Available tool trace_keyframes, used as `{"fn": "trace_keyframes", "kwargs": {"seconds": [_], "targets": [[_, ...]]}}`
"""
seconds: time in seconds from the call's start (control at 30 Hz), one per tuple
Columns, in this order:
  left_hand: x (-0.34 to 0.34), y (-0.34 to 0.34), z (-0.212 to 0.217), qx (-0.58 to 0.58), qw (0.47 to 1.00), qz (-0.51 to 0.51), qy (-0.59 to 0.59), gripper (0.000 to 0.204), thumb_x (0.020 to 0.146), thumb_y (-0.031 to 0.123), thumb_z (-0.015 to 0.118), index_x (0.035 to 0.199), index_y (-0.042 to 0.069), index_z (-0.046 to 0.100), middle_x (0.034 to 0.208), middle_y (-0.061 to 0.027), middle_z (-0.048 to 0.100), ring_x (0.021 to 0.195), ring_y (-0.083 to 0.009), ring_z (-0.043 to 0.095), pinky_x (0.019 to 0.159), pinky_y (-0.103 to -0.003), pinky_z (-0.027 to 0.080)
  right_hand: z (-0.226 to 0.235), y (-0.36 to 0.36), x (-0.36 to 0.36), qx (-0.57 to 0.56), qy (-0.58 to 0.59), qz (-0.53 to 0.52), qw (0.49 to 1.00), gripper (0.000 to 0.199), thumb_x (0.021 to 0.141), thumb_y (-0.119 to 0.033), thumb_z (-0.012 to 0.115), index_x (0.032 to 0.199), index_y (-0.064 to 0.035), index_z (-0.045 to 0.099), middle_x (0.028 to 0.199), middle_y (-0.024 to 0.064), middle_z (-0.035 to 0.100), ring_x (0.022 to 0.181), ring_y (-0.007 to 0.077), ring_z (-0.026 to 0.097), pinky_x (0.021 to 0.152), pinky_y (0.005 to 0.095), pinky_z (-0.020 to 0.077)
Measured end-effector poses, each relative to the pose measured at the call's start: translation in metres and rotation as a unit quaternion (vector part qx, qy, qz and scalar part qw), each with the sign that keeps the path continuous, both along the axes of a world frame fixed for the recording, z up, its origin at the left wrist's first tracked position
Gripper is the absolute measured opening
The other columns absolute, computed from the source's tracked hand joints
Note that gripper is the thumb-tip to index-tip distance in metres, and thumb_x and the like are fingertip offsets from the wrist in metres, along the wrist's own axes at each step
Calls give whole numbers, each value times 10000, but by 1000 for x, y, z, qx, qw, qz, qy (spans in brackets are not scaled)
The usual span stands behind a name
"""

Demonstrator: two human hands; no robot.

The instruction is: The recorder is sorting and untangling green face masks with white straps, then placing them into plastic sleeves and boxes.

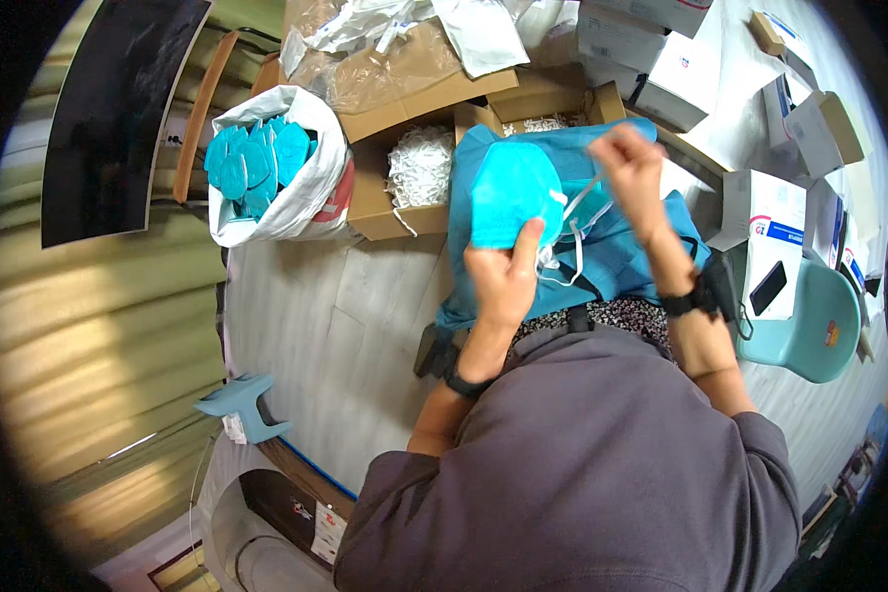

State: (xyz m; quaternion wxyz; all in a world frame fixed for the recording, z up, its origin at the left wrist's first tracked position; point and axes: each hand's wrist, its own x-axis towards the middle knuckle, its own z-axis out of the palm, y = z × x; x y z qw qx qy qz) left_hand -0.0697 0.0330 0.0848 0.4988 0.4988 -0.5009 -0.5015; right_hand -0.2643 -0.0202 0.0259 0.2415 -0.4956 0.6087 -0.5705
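Note:
My left hand [504, 278] grips a turquoise face mask [515, 195] by its lower edge, thumb in front. White elastic straps [576, 249] dangle beside it. Raised to the right of the mask, my right hand [629, 176] is closed and somewhat blurred; a thin white strap runs from the mask toward its pinched fingers. Beneath both hands, a blue cloth bag [612, 264] lies across my lap, with another turquoise mask partly showing behind the straps. A white sack [316, 138] at the left holds many similar turquoise masks [257, 163].
An open cardboard box [370, 202] contains a heap of white straps [421, 166]. White boxes [760, 202] crowd the right side, near a pale green chair [824, 326] and a phone [768, 288]. A small blue-grey stool [242, 405] stands at lower left.

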Motion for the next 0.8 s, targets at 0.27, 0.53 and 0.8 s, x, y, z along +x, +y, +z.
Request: {"fn": "trace_keyframes", "kwargs": {"seconds": [0.27, 0.53, 0.8], "targets": [[12, -6, 8, 6, 996, 36, 79, 162, 964, 114, 619, 1061, -16, 611, 910, -19, 630, 803, -84, 569, 703, -247, 471, 31, 23, 12, 122, -212, 195, 950, 118, 963, -171, 625, 900, -71, 611, 768, -59, 576, 697, 27, 514, 601, 211, 432], [0, -9, -34, -35, 997, 38, 60, 204, 886, 5, 696, 1049, -32, 579, 948, -80, 654, 774, -123, 633, 682, -251, 527, 33, 42, 58, 102, -228, 237, 939, 162, 974, -152, 611, 968, 5, 573, 706, 0, 580, 603, 45, 513, 532, 241, 432], [2, -4, -28, 12, 997, 13, 72, 189, 902, 12, 678, 1050, -28, 566, 924, -75, 653, 717, -109, 618, 629, -256, 521, 29, 33, 31, 40, 25, 204, 978, 127, 814, -92, 753, 817, -8, 657, 724, 73, 615, 599, 146, 537, 557, 289, 439]]}}
